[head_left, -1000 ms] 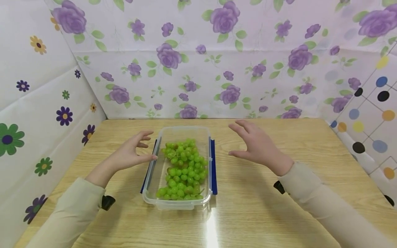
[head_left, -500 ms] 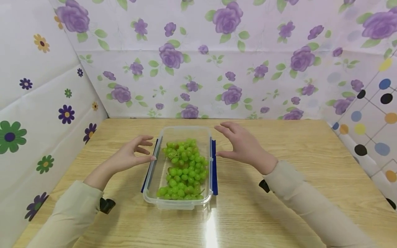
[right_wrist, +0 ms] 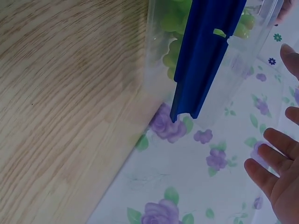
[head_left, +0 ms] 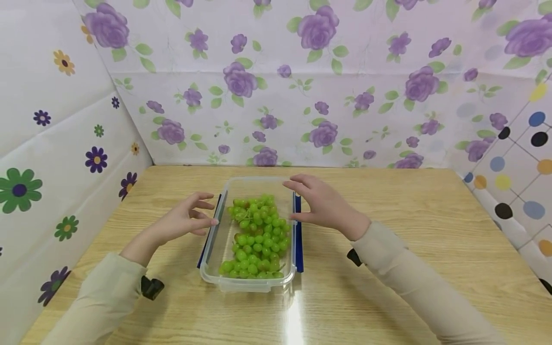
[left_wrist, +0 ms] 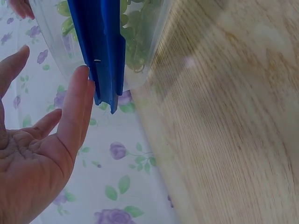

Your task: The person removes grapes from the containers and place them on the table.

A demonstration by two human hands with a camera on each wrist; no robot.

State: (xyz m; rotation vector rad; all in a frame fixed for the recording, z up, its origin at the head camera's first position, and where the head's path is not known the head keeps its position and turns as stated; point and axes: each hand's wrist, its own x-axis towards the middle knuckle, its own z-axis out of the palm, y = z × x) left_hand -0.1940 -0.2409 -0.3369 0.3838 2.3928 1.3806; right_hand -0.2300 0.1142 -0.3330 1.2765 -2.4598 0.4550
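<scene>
A clear plastic food container [head_left: 235,283] without a lid on top stands on the table, holding bunches of green grapes [head_left: 258,244]. Blue locking flaps hang down its two long sides; the left flap [left_wrist: 105,51] shows in the left wrist view and the right flap [right_wrist: 203,60] in the right wrist view. My left hand [head_left: 178,223] is at the left rim, fingers loosely bent and thumb tip right by the edge. Over the right rim, my right hand [head_left: 327,206] reaches with fingers spread and thumb apart. Neither hand grips anything.
The wooden table [head_left: 388,201] runs back to a wall of purple-flowered cloth [head_left: 284,120]. More patterned cloth stands at the left [head_left: 43,191] and right [head_left: 517,191]. A dark wrist camera [head_left: 152,288] sits under the left cuff, another [head_left: 354,258] under the right.
My right hand has moved left from beside the container to its right rim. My left hand has stayed almost in place. The container and grapes have not moved.
</scene>
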